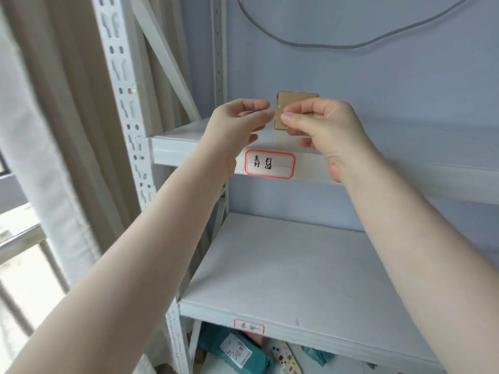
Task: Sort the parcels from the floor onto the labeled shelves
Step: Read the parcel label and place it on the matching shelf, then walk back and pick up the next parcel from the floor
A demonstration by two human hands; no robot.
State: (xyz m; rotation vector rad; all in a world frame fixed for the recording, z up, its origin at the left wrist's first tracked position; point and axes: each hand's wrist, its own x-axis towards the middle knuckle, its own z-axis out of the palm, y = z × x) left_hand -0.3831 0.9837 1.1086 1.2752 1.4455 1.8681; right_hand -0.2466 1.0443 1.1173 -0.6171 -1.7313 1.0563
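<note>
A small brown cardboard box (297, 99) stands on the upper shelf (175, 136), which carries a red-framed handwritten label (269, 163). My right hand (324, 128) is in front of the box, thumb and forefinger pinched together at its taped left edge, where a strip of clear tape hangs down. My left hand (237, 122) hovers just left of the box with loosely curled fingers and nothing visibly in it. The lower part of the box is hidden behind my right hand.
The middle shelf (283, 265) has a small label (249, 327) on its front edge. Below it lie a green parcel (237, 352) and other packets on the floor. A white perforated upright (127, 103), a curtain (54, 103) and a window stand to the left. A grey cable (310, 44) hangs on the wall.
</note>
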